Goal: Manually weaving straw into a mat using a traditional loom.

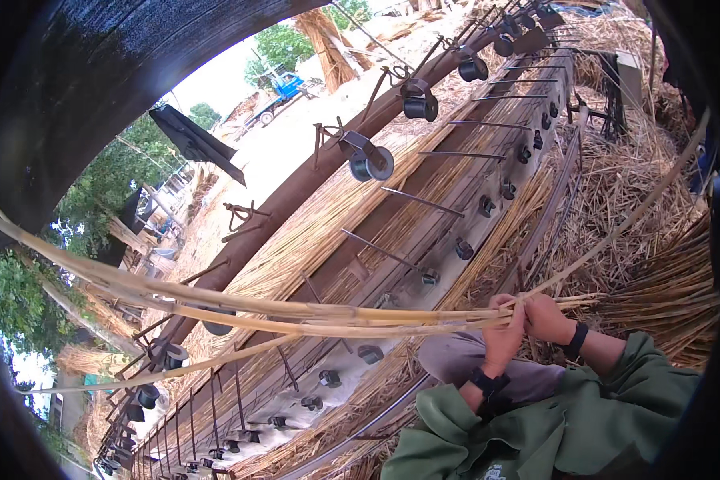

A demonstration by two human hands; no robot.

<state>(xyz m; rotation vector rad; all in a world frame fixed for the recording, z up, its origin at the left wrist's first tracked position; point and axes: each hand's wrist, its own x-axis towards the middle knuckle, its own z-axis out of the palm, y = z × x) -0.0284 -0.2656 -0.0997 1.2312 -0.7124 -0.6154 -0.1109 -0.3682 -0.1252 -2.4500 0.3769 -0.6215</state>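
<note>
Several long pale reed stalks (pixel 360 317) run across the view from the far left to my hands at the lower right. My left hand (pixel 504 340) is closed around the stalks near their cut ends. Right beside it, almost touching, my right hand (pixel 548 320) has its fingers closed on the same stalks. One thin stalk (pixel 628 222) slants up and away to the right from between my hands. The fingertips partly cover one another, so the exact grip on each stalk is hidden.
A long metal frame with a brown pipe (pixel 312 164) carries wire spools (pixel 371 164) and upright rods. Reeds (pixel 328 216) lie along it. Reed bundles (pixel 668 280) and loose straw (pixel 616 240) cover the ground at right. A blue truck (pixel 284 92) stands far off.
</note>
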